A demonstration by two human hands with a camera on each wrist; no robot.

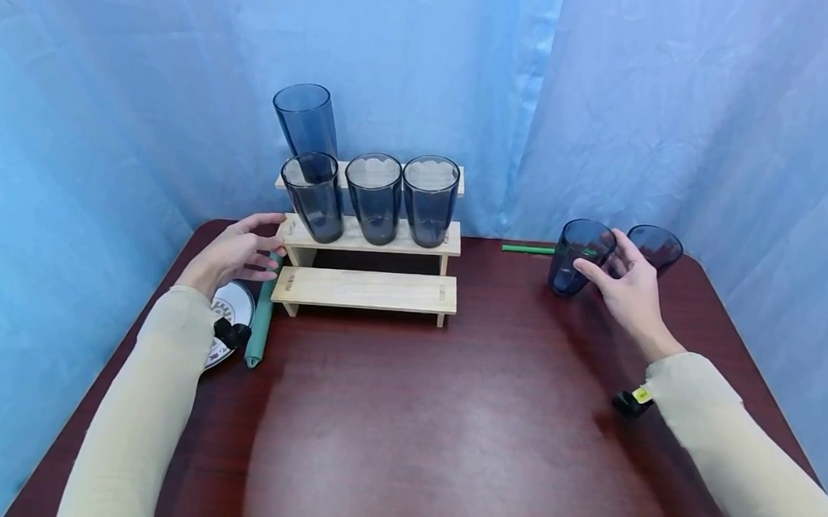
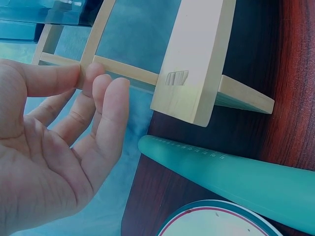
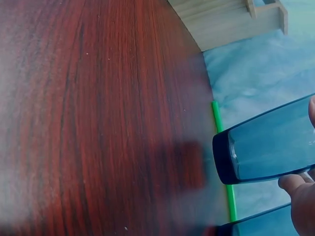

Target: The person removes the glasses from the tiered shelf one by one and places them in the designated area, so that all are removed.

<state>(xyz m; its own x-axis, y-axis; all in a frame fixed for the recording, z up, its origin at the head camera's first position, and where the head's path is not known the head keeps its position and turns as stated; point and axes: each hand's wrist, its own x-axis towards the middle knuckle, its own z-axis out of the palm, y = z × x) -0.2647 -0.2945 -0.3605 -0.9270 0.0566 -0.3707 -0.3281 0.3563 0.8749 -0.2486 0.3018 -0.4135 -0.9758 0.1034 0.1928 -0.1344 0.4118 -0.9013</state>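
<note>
My right hand (image 1: 626, 289) grips a dark blue-grey drinking glass (image 1: 574, 259) between thumb and fingers, at the table's right rear. Whether its base touches the table, I cannot tell. A second glass (image 1: 660, 246) stands just beyond that hand, partly hidden by it. At the left, the thumb and fingertips of my left hand (image 1: 235, 253) hold the end of the middle step of a pale wooden stepped rack (image 1: 366, 289). Three matching glasses (image 1: 377, 202) stand side by side on that step. Behind them another glass (image 1: 305, 120) stands at the left of the top step.
A green rolled or tube-like piece (image 1: 261, 321) lies along the rack's left side. Next to it, a patterned plate (image 1: 243, 300) is partly covered by my left forearm. A thin green stick (image 1: 523, 249) lies at the table's rear edge. Blue curtains (image 1: 410, 63) enclose the table.
</note>
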